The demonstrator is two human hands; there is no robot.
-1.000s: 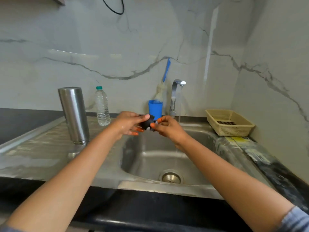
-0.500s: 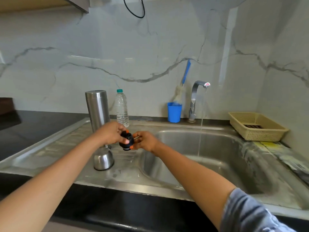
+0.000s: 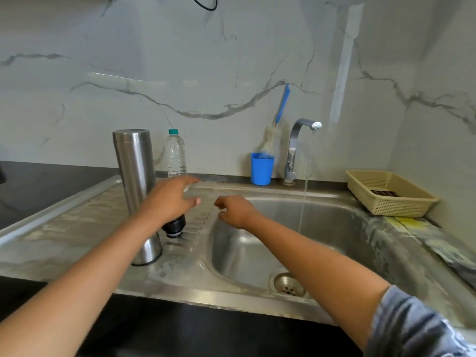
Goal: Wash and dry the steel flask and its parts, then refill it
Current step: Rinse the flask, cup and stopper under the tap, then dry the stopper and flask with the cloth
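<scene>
Two slack, empty grips (left hand point(image 3: 167, 199), right hand point(image 3: 237, 210)) over sink point(image 3: 180, 288) below marble wall point(image 3: 231, 60)

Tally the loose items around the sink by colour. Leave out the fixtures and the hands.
Steel: 2, the flask body and the cap cup
Black: 1, the stopper
Blue: 2, the cup and the blue-handled brush
Clear: 1, the water bottle
Beige: 1, the basket
Total: 7
</scene>
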